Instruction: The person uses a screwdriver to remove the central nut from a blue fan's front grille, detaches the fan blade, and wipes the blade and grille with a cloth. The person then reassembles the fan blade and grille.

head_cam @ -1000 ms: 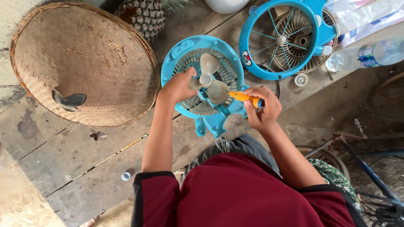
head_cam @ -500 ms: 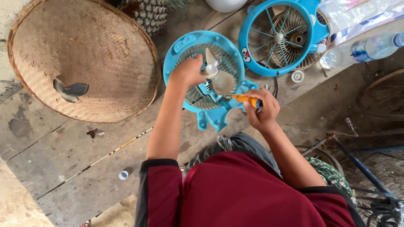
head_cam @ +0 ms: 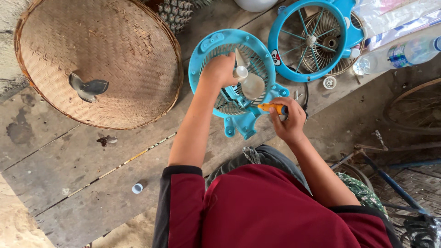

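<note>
Blue fan housing (head_cam: pixel 232 73) lies on the plank floor at upper centre of the frame, its translucent blade (head_cam: pixel 250 82) exposed. Left hand (head_cam: pixel 219 70) is clenched on the grille beside the hub. Right hand (head_cam: pixel 287 120) grips an orange-handled screwdriver (head_cam: pixel 271 108) at the housing's lower right edge. Judgement: pin the housing flat and keep the tool square to its fastener. Detached front grille (head_cam: pixel 317 39) sits upper right; woven tray (head_cam: pixel 98 59) upper left.
</note>
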